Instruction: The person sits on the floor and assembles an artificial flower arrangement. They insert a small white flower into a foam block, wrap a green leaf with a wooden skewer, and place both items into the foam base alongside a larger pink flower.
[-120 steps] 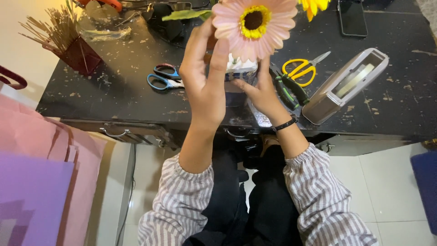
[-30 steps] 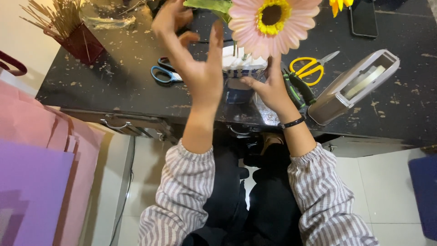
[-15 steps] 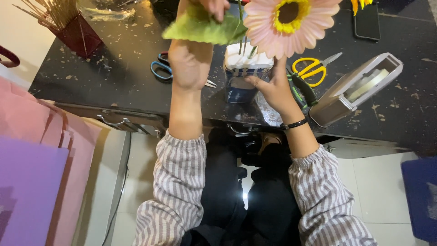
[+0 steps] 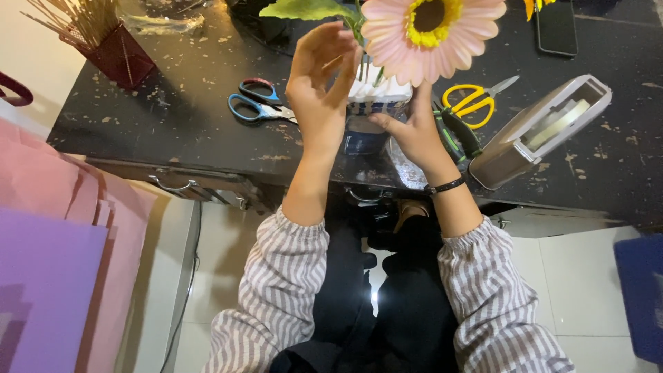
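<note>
The left hand (image 4: 319, 81) is hovering with fingers loosely spread just left of the upright pink flower (image 4: 429, 31) stems. The right hand (image 4: 413, 131) is gripping the vase (image 4: 369, 114) below, on the table (image 4: 173, 117).

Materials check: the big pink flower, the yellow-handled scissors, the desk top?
Pink flower: likely fabric or plastic; petals look flat, uniform, matte. Yellow-handled scissors: glossy plastic grips, bare metal blades. Desk top: probably painted wood; black coat chipped to pale specks.

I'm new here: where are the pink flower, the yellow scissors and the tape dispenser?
pink flower (image 4: 431, 31), head view, yellow centre.
yellow scissors (image 4: 468, 99), head view, handle loops.
tape dispenser (image 4: 539, 131), head view, grey body.
</note>
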